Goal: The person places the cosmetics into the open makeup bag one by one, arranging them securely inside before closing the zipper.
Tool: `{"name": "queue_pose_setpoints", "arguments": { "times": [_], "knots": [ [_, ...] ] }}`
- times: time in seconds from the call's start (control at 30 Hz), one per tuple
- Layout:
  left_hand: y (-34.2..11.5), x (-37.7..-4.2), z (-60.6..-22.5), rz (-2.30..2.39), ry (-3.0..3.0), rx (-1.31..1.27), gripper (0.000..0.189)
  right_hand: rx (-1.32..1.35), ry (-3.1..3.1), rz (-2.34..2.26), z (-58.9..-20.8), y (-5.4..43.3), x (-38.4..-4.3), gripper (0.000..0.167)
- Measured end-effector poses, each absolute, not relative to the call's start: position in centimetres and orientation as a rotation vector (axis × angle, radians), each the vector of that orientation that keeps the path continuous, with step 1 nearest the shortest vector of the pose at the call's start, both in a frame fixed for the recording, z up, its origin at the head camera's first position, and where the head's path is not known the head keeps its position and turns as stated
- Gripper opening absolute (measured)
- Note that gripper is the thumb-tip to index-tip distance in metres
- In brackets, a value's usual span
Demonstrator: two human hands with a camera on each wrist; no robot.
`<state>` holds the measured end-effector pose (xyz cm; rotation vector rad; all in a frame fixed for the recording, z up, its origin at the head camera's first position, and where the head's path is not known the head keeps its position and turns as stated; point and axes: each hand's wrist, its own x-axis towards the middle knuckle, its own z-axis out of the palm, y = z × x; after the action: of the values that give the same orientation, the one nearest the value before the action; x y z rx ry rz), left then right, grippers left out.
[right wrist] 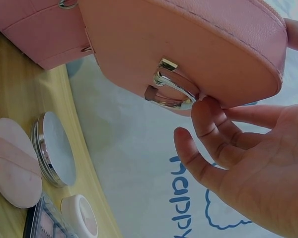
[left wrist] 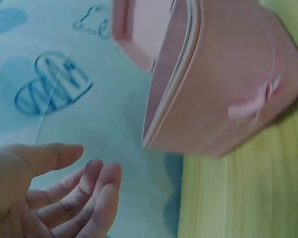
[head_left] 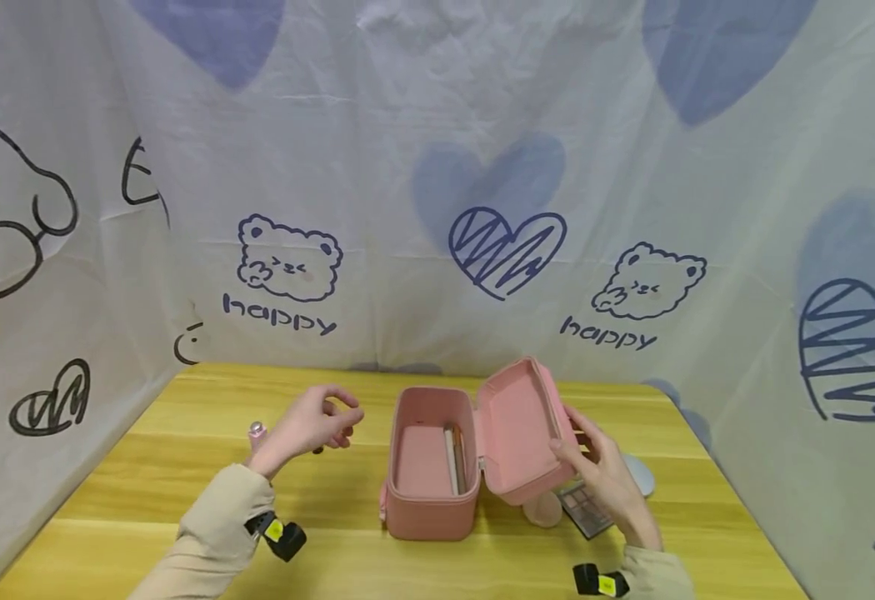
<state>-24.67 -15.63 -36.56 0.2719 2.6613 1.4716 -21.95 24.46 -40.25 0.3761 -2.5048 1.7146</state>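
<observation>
A pink makeup case (head_left: 432,518) stands on the table with its lid (head_left: 518,433) swung out to the right. Makeup brushes (head_left: 452,458) lie inside along the right wall. My right hand (head_left: 604,471) grips the lid by its right edge, thumb on the inner side and fingers behind. In the right wrist view, fingertips reach the metal-ended carry handle (right wrist: 178,90) on the lid's outer face. Left of the case, my left hand (head_left: 319,421) hovers with loosely bent fingers, holding nothing. The left wrist view shows it apart from the case's clasp side.
Right of the case, partly under the lid and right arm, lie a powder puff (head_left: 542,510), an eyeshadow palette (head_left: 587,512) and a round mirror compact (right wrist: 57,148). A small round pot (right wrist: 80,215) is beside them. A pink silver-topped bottle (head_left: 257,433) stands behind my left wrist.
</observation>
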Motion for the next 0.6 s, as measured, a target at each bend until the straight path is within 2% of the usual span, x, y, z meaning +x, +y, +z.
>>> {"name": "queue_pose_setpoints", "arguments": {
  "times": [0.37, 0.6],
  "knots": [
    [-21.6, -22.6, -39.3, 0.662, 3.236, 0.200, 0.022, 0.371, -2.505, 1.730, -40.3, 24.2, -21.9, 0.063],
    [-23.2, -22.7, -42.0, 0.451, 3.251, 0.147, 0.017, 0.374, -2.509, 1.707, -40.4, 24.3, -21.9, 0.063]
  ]
}}
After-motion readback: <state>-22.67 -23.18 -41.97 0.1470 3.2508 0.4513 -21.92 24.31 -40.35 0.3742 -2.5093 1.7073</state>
